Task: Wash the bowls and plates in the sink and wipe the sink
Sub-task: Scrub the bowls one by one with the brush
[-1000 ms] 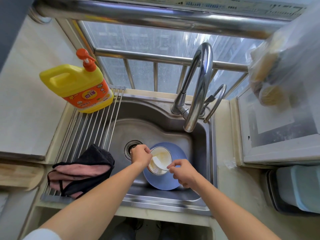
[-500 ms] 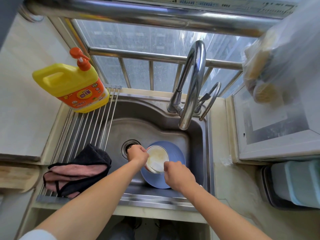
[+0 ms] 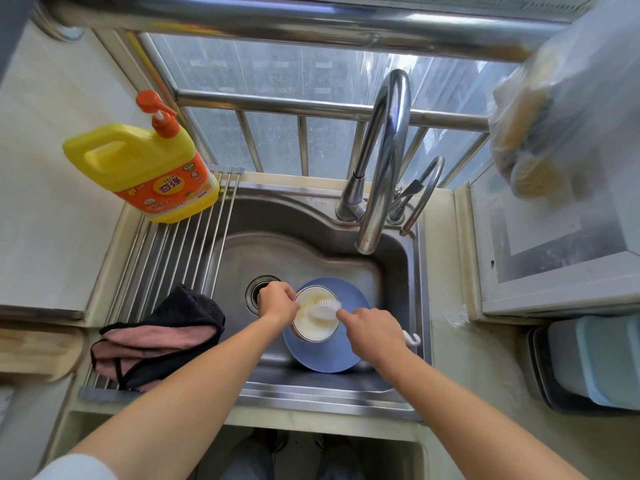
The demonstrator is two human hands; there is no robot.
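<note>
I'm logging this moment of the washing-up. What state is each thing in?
left hand: grips the bowl's rim
right hand: holds the brush
bowl: upright on the plate, soiled
brush: bristles inside the bowl
blue plate: flat in the sink
faucet: no water running
cloth: folded on the rack

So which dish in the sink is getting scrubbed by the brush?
The white bowl, which sits on top of the blue plate. The left hand holds its rim while the right hand works the white brush inside it.
</note>
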